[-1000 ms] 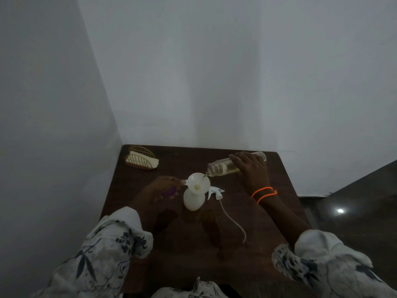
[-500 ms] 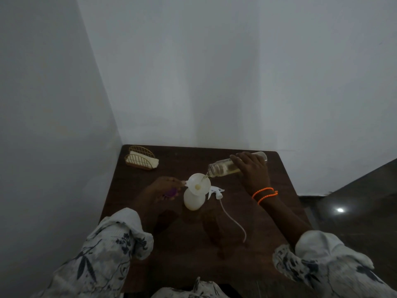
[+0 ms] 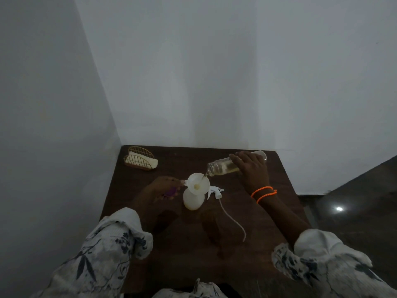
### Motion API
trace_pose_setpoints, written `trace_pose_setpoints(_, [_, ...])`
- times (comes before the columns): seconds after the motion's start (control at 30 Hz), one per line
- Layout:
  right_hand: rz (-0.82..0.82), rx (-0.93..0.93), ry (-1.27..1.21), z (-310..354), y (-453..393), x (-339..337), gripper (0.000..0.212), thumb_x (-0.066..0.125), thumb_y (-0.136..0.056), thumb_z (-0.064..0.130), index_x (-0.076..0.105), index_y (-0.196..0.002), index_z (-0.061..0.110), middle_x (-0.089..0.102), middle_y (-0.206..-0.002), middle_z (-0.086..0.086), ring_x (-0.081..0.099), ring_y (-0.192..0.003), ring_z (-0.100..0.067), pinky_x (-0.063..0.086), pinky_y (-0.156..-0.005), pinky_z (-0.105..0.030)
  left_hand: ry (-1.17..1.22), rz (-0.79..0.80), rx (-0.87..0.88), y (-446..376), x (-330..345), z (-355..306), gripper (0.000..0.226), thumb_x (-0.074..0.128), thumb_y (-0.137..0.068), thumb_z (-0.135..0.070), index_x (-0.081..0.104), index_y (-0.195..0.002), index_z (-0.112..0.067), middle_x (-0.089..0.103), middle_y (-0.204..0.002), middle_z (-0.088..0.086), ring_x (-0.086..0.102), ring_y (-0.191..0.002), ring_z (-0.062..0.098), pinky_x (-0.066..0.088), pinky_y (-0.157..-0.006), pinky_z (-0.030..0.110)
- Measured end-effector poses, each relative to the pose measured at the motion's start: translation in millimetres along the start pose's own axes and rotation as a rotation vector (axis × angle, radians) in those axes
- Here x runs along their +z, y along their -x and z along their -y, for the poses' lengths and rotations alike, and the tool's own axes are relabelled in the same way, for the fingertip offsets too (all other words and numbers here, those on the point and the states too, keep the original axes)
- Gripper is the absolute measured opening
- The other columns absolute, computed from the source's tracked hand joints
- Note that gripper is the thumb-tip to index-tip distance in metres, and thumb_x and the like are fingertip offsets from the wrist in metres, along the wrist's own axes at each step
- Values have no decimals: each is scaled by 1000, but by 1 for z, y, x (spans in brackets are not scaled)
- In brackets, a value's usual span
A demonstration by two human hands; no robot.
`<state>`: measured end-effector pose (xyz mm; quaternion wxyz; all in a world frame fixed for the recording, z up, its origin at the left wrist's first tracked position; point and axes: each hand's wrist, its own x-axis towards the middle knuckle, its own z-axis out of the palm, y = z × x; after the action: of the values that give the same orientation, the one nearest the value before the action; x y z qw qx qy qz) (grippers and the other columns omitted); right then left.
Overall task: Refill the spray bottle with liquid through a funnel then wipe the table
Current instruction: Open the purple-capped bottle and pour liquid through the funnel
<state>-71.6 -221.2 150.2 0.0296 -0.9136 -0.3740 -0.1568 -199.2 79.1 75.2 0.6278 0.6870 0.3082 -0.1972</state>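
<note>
Head view, one funnel, two bottles.

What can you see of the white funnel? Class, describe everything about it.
The funnel looks like white, slightly translucent plastic: a wide round bowl with a small tab on its left rim. It sits upright in the neck of the white spray bottle near the table's middle. The left hand pinches the tab. A thin yellowish stream runs into the bowl from the tilted clear bottle gripped by the right hand.
</note>
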Motion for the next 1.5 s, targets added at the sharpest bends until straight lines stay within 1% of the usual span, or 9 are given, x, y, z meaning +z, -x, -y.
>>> trace_pose_setpoints(0.27, [7,2,18,-1,0,1,58,74,-75,13,60,-131,19,65,-125,-9,58,-117,-31,45,-94,-48,7,8,0,3,1,0,21,74,-94,-31,74,-108,-16,74,-112,17,68,-98,30,55,-100,48])
trace_pose_setpoints(0.43, [-15,-3,20,-1,-1,1,57,73,-75,10,61,-131,19,65,-124,-9,58,-117,-31,45,-93,-47,22,11,1,4,1,1,22,75,-92,-33,75,-108,-17,74,-113,16,69,-99,30,55,-99,49])
trace_pose_setpoints(0.57, [-29,-5,10,-1,-1,4,57,72,-74,11,62,-130,19,66,-124,-9,58,-117,-32,43,-94,-46,23,14,-7,3,2,0,25,74,-94,-33,74,-111,-15,73,-116,18,68,-98,29,57,-91,44])
trace_pose_setpoints(0.67, [-31,-10,3,-1,-1,5,56,72,-76,11,62,-130,18,66,-125,-10,58,-118,-33,44,-95,-47,4,6,-16,3,1,0,26,72,-95,-32,72,-112,-12,72,-116,20,68,-98,30,56,-99,48])
trace_pose_setpoints(0.87, [-17,-6,10,-2,-2,8,58,72,-75,8,61,-132,19,65,-126,-10,57,-120,-33,44,-96,-48,-19,-5,-33,5,2,-4,29,70,-96,-30,70,-118,-11,70,-119,19,68,-117,37,55,-100,47])
trace_pose_setpoints(1.03, [-6,-2,15,0,-2,10,58,74,-76,8,61,-132,19,65,-128,-10,57,-121,-33,45,-96,-49,0,-7,-50,5,1,-5,30,72,-95,-32,70,-117,-11,70,-120,19,69,-107,32,56,-97,44])
trace_pose_setpoints(1.23, [-12,-8,12,1,-4,12,61,77,-74,8,61,-132,19,65,-127,-10,57,-120,-33,46,-96,-49,-36,-17,-45,7,2,-8,30,68,-98,-31,68,-120,-10,69,-121,19,67,-119,37,53,-105,49])
trace_pose_setpoints(1.4, [-34,-19,22,3,-4,15,59,77,-74,7,62,-130,19,66,-126,-10,58,-118,-32,46,-95,-49,10,-18,-22,9,-1,-8,24,71,-96,-30,70,-114,-14,70,-118,16,68,-113,34,56,-99,45])
trace_pose_setpoints(1.5, [-31,-24,32,3,-4,17,59,76,-75,6,62,-130,19,65,-126,-9,57,-119,-31,45,-96,-48,39,-12,-30,9,-2,-6,28,73,-94,-30,71,-117,-14,70,-116,14,69,-104,29,57,-89,40])
